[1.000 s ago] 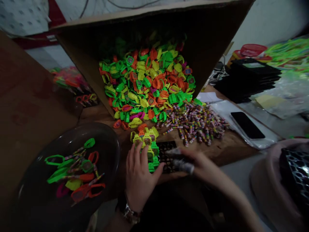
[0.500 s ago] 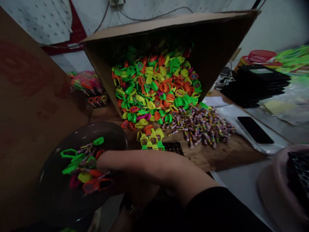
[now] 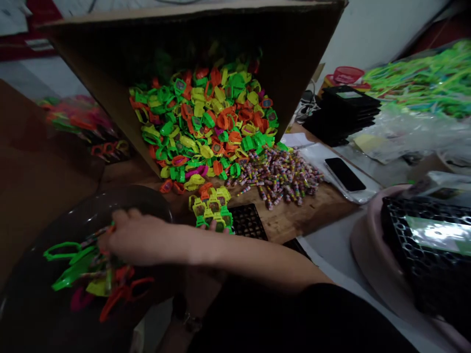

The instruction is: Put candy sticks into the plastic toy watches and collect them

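Over dark basin (image 3: 144, 197): right hand (image 3: 130, 238) angled down, arm (image 3: 224, 249) outstretched, grip unclear | behind that arm: left hand (image 3: 203, 285) half-hidden, grip unclear

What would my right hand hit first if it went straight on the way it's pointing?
Your right hand would likely meet the bright plastic pieces in the dark basin; blur and unclear depth hide which comes first.

Single head-worn view, close, forward and down over a worktable (image 3: 301, 211), into a dim, apparently deep box (image 3: 300, 54)
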A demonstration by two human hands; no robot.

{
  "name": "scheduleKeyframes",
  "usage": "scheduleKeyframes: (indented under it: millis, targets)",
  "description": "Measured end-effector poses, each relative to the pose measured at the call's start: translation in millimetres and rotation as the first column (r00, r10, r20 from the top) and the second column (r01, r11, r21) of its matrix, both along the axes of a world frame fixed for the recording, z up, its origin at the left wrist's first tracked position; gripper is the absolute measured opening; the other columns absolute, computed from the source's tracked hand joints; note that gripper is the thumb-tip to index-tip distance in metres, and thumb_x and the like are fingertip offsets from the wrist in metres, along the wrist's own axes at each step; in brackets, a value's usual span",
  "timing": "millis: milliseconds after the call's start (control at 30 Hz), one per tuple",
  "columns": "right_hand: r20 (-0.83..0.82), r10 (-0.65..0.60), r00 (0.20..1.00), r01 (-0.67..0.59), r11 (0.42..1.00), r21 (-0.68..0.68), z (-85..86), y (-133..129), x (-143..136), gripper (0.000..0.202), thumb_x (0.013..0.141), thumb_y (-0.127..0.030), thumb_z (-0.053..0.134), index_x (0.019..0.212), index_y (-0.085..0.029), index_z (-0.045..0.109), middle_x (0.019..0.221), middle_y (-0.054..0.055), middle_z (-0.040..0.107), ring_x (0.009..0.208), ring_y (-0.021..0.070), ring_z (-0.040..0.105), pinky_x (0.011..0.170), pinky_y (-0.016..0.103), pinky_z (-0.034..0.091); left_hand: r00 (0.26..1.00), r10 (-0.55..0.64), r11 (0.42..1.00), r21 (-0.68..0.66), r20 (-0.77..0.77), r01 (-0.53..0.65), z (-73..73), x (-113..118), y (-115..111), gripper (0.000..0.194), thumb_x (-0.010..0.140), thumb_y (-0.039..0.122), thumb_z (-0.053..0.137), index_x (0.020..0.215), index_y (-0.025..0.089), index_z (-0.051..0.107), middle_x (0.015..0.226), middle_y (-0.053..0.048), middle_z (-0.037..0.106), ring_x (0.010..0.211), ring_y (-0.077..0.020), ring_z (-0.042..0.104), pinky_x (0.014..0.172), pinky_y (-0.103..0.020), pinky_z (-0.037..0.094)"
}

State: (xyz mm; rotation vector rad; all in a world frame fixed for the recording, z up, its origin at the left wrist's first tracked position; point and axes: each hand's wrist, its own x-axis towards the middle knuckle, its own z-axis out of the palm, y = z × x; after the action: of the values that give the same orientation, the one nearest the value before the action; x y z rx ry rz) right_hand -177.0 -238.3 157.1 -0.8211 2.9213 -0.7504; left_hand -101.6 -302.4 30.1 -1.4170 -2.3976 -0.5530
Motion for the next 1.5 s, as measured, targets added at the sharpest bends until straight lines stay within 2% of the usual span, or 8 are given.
scheduleKeyframes:
  millis: [167, 267, 433, 667, 867, 1233, 1333, 1500]
  targets:
    - [-0.260, -0.547, 0.796, 0.427, 0.811, -0.401, -12.3, 139, 110, 0.025, 0.090, -0.028, 0.048, 0.113, -0.021, 0.054, 0.125, 0.009, 0.047, 0.121, 0.0202, 0.045, 0.101, 0.036, 0.041, 0.997, -0.033, 0.989, 0.147, 0.070, 0.022, 17.9, -3, -1, 0.050, 0.088, 0.032, 0.054, 0.135, 0.020, 0.042, 0.126, -0.013, 0.058, 0.122, -0.0302, 0.050, 0.105, -0.054, 0.037]
    - [-0.095, -0.735, 0.672, 0.732, 0.678, -0.070, -62.3, 179, 141, 0.015, 0.089, -0.025, 0.048, 0.098, -0.017, 0.057, 0.110, 0.012, 0.058, 0.105, 0.0240, 0.057, 0.087, 0.037, 0.047, 0.987, -0.043, 0.962, 0.275, 0.158, -0.002, 35.9, -13, 7, 0.043, 0.089, 0.022, 0.052, 0.131, 0.019, 0.045, 0.125, -0.011, 0.059, 0.120, -0.0230, 0.051, 0.109, -0.048, 0.033]
    - [0.160, -0.878, 0.450, 0.759, 0.471, 0.449, -105.7, 162, 143, 0.024, 0.090, -0.032, 0.047, 0.103, -0.014, 0.056, 0.093, 0.015, 0.067, 0.077, 0.0249, 0.067, 0.059, 0.029, 0.043, 0.990, -0.008, 0.956, 0.291, 0.142, -0.034, 57.2, -31, 34, 0.031, 0.087, 0.019, 0.055, 0.118, 0.020, 0.056, 0.118, -0.009, 0.063, 0.116, -0.0224, 0.054, 0.107, -0.047, 0.036]
    - [0.225, -0.750, 0.622, 0.664, 0.657, 0.356, -80.2, 202, 154, 0.034, 0.080, -0.009, 0.051, 0.113, -0.019, 0.058, 0.084, 0.009, 0.070, 0.076, 0.0216, 0.066, 0.061, 0.026, 0.040, 0.992, 0.041, 0.962, 0.262, 0.118, -0.071, 67.3, -42, 51, 0.020, 0.088, 0.020, 0.053, 0.107, 0.020, 0.062, 0.114, -0.007, 0.065, 0.113, -0.0212, 0.055, 0.103, -0.042, 0.041]
    - [0.125, -0.359, 0.925, 0.346, 0.931, 0.114, -114.2, 211, 124, 0.038, 0.083, -0.003, 0.047, 0.111, -0.023, 0.065, 0.136, 0.012, 0.047, 0.119, 0.0229, 0.051, 0.095, 0.034, 0.042, 0.989, 0.039, 0.982, 0.178, 0.143, -0.064, 69.1, -50, 56, 0.023, 0.090, 0.024, 0.051, 0.107, 0.017, 0.063, 0.116, -0.009, 0.064, 0.113, -0.0212, 0.054, 0.101, -0.039, 0.042]
    - [0.079, -0.444, 0.892, 0.435, 0.894, 0.111, -122.8, 195, 149, 0.023, 0.084, -0.007, 0.049, 0.100, -0.017, 0.063, 0.111, 0.013, 0.058, 0.095, 0.0201, 0.059, 0.083, 0.034, 0.049, 0.966, 0.040, 0.993, -0.118, 0.255, -0.010, 52.8, -60, 61, 0.035, 0.094, 0.036, 0.042, 0.122, 0.024, 0.058, 0.137, -0.006, 0.051, 0.132, -0.0261, 0.038, 0.110, -0.051, 0.031]
    - [0.142, -0.539, 0.831, 0.557, 0.796, -0.239, -126.9, 192, 139, 0.021, 0.085, -0.010, 0.048, 0.100, -0.015, 0.061, 0.098, 0.009, 0.062, 0.087, 0.0173, 0.061, 0.081, 0.031, 0.049, 0.964, 0.032, 0.994, -0.110, 0.263, -0.003, 52.4, -59, 62, 0.035, 0.094, 0.035, 0.041, 0.123, 0.024, 0.057, 0.138, -0.006, 0.050, 0.134, -0.0251, 0.036, 0.109, -0.050, 0.033]
    - [0.399, -0.495, 0.772, 0.608, 0.390, -0.692, -152.3, 165, 99, 0.020, 0.076, -0.025, 0.061, 0.091, -0.013, 0.066, 0.089, 0.005, 0.071, 0.083, 0.0201, 0.065, 0.077, 0.031, 0.052, 0.972, 0.036, 0.992, -0.124, 0.233, -0.007, 52.9, -57, 62, 0.035, 0.094, 0.032, 0.042, 0.125, 0.024, 0.056, 0.138, -0.006, 0.050, 0.133, -0.0252, 0.037, 0.108, -0.050, 0.034]
